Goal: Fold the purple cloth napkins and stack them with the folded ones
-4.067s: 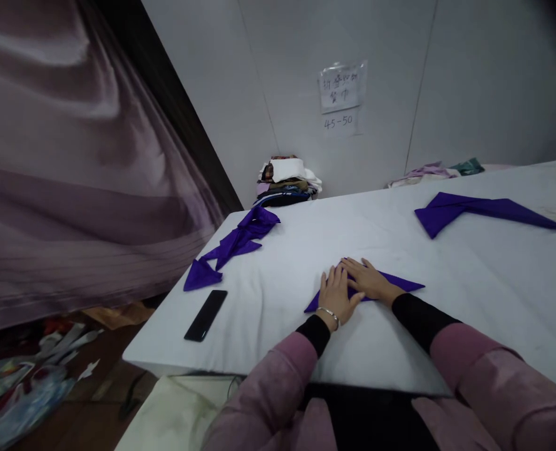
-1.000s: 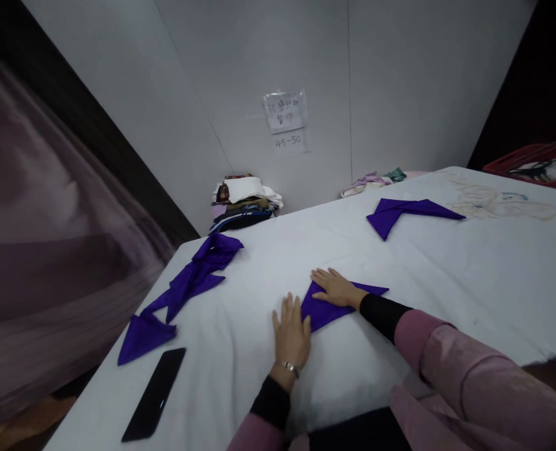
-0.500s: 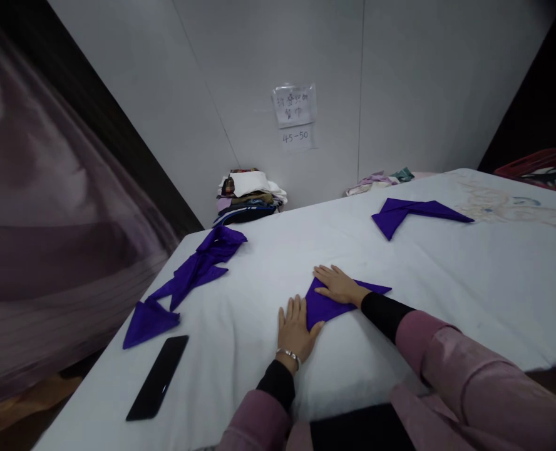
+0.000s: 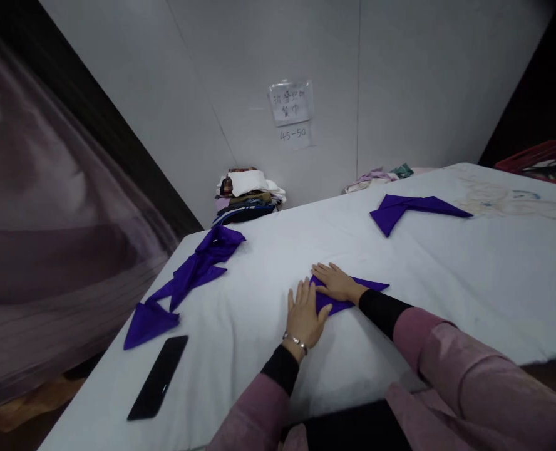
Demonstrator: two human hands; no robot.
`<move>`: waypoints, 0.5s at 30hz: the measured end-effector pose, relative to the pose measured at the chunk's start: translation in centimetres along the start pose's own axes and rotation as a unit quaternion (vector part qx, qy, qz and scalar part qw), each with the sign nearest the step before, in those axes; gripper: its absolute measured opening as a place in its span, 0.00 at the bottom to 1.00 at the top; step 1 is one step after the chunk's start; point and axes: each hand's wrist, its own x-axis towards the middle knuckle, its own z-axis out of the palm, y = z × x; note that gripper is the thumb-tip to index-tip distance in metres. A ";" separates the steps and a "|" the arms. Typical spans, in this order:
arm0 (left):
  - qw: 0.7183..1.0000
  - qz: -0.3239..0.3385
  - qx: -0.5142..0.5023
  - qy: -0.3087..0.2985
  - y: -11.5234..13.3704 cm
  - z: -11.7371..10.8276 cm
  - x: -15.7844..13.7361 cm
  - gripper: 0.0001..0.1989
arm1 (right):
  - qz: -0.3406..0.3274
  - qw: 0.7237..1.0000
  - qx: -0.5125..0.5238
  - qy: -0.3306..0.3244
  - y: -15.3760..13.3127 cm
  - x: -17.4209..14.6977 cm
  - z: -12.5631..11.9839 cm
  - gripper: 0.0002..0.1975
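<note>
A purple cloth (image 4: 333,305), folded to a pointed shape, lies flat on the white-covered table (image 4: 259,351) in front of me. My right hand (image 4: 337,282) rests palm down on its upper part, fingers stretched out to the left. Over the cloth's left end lies my left hand (image 4: 305,313), flat with fingers pointing away from me and the thumb apart, hiding that end. The cloth's thin tip sticks out to the right, beyond my right wrist. Neither hand grasps anything.
Further back on the right lies another folded purple cloth (image 4: 400,210). Crumpled purple cloths (image 4: 198,266) lie along the left edge, with a black phone (image 4: 159,378) nearer me. Stacked clothes (image 4: 247,197) stand behind the table by the wall, which bears a paper sign (image 4: 290,103).
My left hand has slid a little right and away from me, onto the cloth's left end, covering more of it. The right hand stays on the cloth.
</note>
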 end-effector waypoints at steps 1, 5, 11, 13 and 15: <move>1.000 0.009 -0.001 -0.004 0.6 0.5 0.8 0.34 | 0.001 1.000 0.002 0.000 0.0 0.0 -0.1 0.33; 0.999 -0.006 -0.004 -0.044 0.9 2.8 2.0 0.38 | 0.000 1.000 -0.001 0.007 -0.2 0.0 -0.3 0.32; 0.998 -0.012 0.009 -0.060 0.4 3.4 1.9 0.39 | 0.002 1.000 0.000 0.011 -0.4 0.0 -0.3 0.30; 0.998 -0.012 0.011 -0.065 0.4 3.2 1.9 0.39 | 0.003 1.000 0.000 0.009 -0.3 0.1 -0.3 0.30; 0.998 -0.014 0.012 -0.068 0.2 3.1 1.7 0.38 | 0.003 1.000 0.000 0.006 -0.3 0.1 -0.2 0.30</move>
